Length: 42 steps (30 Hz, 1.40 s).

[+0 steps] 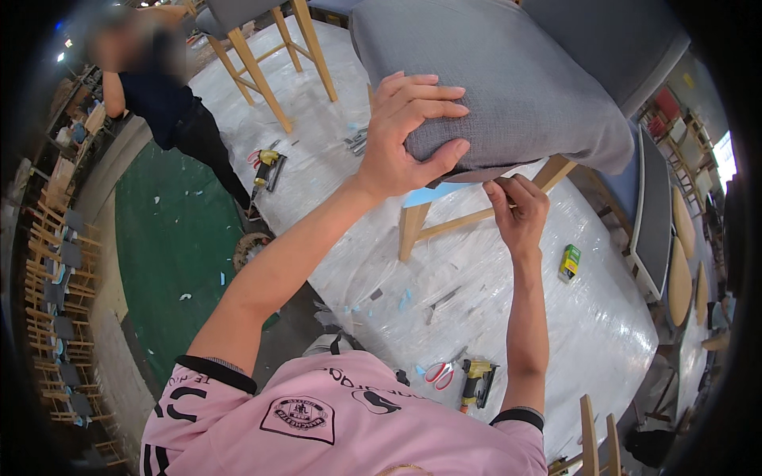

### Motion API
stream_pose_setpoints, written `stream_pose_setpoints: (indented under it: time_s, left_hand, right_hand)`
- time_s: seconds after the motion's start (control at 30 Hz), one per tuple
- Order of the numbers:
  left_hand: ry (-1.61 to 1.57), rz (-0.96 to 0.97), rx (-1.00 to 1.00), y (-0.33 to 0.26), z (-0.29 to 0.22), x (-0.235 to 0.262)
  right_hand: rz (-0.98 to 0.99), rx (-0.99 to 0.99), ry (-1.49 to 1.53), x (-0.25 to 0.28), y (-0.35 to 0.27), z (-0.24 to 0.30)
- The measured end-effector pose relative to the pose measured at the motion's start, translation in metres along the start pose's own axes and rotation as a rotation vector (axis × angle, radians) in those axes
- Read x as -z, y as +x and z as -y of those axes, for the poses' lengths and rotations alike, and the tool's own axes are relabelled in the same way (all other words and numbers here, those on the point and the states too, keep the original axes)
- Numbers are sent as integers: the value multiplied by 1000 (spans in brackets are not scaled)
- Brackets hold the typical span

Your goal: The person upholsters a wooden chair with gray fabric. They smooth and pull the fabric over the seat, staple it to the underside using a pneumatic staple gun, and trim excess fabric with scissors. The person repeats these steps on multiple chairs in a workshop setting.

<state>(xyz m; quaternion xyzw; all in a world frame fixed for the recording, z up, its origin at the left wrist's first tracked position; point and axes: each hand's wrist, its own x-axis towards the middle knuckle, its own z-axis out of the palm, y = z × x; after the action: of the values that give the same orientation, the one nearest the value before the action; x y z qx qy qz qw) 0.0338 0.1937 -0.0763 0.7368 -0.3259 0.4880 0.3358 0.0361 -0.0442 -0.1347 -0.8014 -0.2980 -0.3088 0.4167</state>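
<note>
Grey seat (516, 87): I see woven fabric, on a chair (411, 230) atop plastic sheeting (484, 297)
Left hand (401, 135): fingers apart on it
Right hand (521, 210): fingertips pinching its edge
Yellow-green box (569, 262): contents hidden from me

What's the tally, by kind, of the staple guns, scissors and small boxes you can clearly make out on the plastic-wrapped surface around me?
Yellow-and-black staple guns: 2
Red-handled scissors: 2
Green-and-yellow small box: 1
Total: 5
The cluttered lower right edge is too unclear to count.
</note>
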Motion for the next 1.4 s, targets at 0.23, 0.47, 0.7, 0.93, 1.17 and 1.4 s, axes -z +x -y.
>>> stream_pose_setpoints:
  time_s: [0.23,0.47,0.7,0.93,1.17,1.4]
  left_hand:
    - [-71,-1,59,5,-3,1]
    - [-41,-10,50,3,-2,-6]
    - [51,90,-7,12,-7,5]
    - [93,98,-13,14,-10,5]
    - [111,132,0,11,-14,5]
    - [98,123,-16,9,-11,8]
  right_hand:
    - [-117,250,-208,1,-5,-20]
    - [-127,349,-179,0,16,-25]
    - [-141,271,-205,-3,-13,-31]
    - [-170,214,-58,-27,-6,-24]
    - [-198,-13,48,-41,-41,-19]
    - [-216,60,29,-41,-29,-14]
